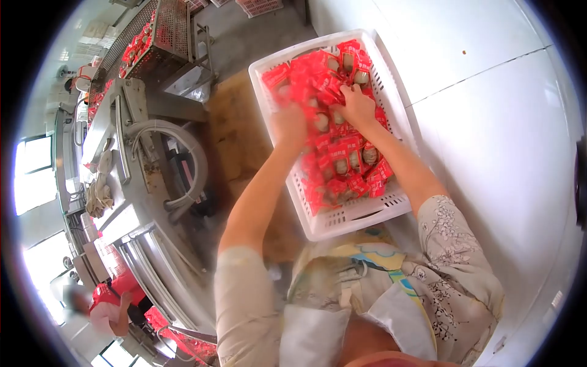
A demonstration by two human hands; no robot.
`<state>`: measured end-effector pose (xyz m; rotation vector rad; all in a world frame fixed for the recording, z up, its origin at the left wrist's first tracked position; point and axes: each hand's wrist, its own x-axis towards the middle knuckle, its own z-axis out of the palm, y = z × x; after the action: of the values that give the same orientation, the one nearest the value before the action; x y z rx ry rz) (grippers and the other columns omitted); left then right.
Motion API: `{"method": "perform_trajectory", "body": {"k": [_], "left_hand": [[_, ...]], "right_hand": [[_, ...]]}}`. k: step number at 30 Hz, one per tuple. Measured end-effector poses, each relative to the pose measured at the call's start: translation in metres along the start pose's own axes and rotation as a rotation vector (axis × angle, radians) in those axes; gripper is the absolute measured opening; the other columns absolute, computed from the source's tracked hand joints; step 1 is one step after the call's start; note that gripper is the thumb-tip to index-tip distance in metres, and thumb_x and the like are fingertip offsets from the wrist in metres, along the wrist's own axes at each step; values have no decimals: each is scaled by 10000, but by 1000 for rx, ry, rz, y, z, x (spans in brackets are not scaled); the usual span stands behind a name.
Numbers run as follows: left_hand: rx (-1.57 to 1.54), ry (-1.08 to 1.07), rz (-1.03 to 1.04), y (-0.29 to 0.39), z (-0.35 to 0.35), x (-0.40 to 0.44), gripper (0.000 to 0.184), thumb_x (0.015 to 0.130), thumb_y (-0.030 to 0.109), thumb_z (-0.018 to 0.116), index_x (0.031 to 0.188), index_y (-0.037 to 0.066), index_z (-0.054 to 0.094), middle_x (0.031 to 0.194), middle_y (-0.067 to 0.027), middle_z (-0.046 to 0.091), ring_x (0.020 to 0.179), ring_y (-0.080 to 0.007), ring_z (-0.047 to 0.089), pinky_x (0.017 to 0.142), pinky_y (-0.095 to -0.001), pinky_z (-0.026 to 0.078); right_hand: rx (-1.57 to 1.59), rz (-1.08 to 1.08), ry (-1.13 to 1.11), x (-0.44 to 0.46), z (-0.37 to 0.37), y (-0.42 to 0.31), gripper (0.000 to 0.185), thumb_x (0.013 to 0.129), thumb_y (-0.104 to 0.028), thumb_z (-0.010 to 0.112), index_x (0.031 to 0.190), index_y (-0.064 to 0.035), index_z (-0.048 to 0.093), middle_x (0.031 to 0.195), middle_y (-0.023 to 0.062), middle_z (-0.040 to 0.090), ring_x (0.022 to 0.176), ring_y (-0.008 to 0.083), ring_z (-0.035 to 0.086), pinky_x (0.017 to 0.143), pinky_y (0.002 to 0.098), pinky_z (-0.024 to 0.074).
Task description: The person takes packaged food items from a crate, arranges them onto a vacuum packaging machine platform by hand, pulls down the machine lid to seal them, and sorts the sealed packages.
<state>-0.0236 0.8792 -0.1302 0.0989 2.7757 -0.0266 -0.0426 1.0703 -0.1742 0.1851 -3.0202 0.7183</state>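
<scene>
A white plastic basket [347,227] with slotted sides holds many red printed packets [342,156]; roundish grey-brown contents show through their clear windows. My right hand [356,106] is in the upper part of the basket, thumb and fingers closed around a red packet [330,87]. To its left, my left hand [290,126] is over the packets near the basket's left side. Motion blurs that hand and the packets around it, so its fingers cannot be made out.
A white tiled surface [483,116] lies right of the basket. To the left stands a metal machine [131,134] with a curved hose [199,162]. A perforated metal trough [168,30] holds more red packets. Another person [116,300] is at lower left.
</scene>
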Motion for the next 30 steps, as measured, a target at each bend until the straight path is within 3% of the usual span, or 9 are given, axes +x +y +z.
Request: {"method": "perform_trajectory", "body": {"k": [3, 6, 9, 12, 13, 17, 22, 27, 30], "left_hand": [[-2, 256, 158, -10, 3, -11, 363, 715, 169, 725, 1021, 40, 578, 1111, -155, 594, 1027, -319, 580, 789, -406, 483], [-190, 573, 231, -10, 14, -9, 320, 738, 140, 701, 1027, 70, 582, 1231, -158, 512, 1140, -347, 498, 849, -459, 462], [-464, 153, 125, 2, 13, -2, 440, 741, 157, 700, 1125, 36, 524, 1278, -194, 460, 1178, -409, 443, 929, -497, 421], [-682, 329, 137, 11, 8, -9, 639, 744, 184, 696, 1283, 13, 397, 1296, -237, 442, 1185, -431, 434, 949, -489, 417], [-684, 376, 148, 15, 5, -9, 835, 710, 208, 727, 1371, -7, 265, 1328, -267, 409, 1190, -430, 435, 960, -471, 417], [-676, 466, 103, 21, 7, -1, 947, 652, 221, 791, 1397, 0, 251, 1290, -240, 466, 1174, -394, 465, 931, -445, 436], [-638, 358, 229, 16, 61, 24, 979, 627, 181, 820, 1401, 2, 248, 1127, -191, 597, 1051, -372, 560, 853, -423, 475], [-802, 441, 182, 25, 48, 9, 843, 647, 156, 806, 1340, 79, 333, 1062, -180, 622, 910, -387, 611, 744, -445, 495], [-775, 423, 148, 21, 48, 15, 708, 660, 149, 783, 1261, 123, 410, 1054, -164, 621, 878, -374, 617, 716, -451, 492]], "right_hand": [[51, -32, 87, -15, -4, 6, 404, 742, -322, 713, 1051, -97, 581, 1075, 110, 539, 808, 335, 634, 656, 443, 499], [83, -120, 154, -29, -20, -3, 344, 733, -234, 723, 1019, -100, 589, 1072, 105, 545, 812, 323, 631, 658, 433, 499], [72, -248, 194, -23, -12, 4, 387, 723, -185, 734, 1063, -101, 569, 1107, 111, 539, 844, 329, 626, 665, 431, 499], [113, -247, 69, 2, -6, 4, 554, 719, -203, 744, 1203, -96, 494, 1165, 119, 533, 892, 354, 619, 689, 440, 500], [137, -224, -3, 10, -7, 3, 624, 719, -217, 747, 1261, -93, 462, 1187, 122, 531, 909, 364, 616, 700, 445, 501], [89, 1, -185, 38, -22, -21, 916, 688, -307, 773, 1450, -175, 280, 1326, 181, 496, 1025, 384, 595, 815, 435, 502], [106, -291, -53, 13, 4, 8, 655, 749, -239, 719, 1327, -182, 415, 1170, 120, 574, 936, 343, 623, 747, 432, 510], [269, -112, -60, -10, -10, -7, 513, 748, -219, 724, 1213, -140, 522, 1178, 87, 589, 952, 311, 627, 746, 391, 521], [-24, -237, -135, 17, -7, -14, 486, 766, -266, 708, 1198, -131, 534, 1174, 80, 597, 931, 316, 634, 742, 396, 519]]}}
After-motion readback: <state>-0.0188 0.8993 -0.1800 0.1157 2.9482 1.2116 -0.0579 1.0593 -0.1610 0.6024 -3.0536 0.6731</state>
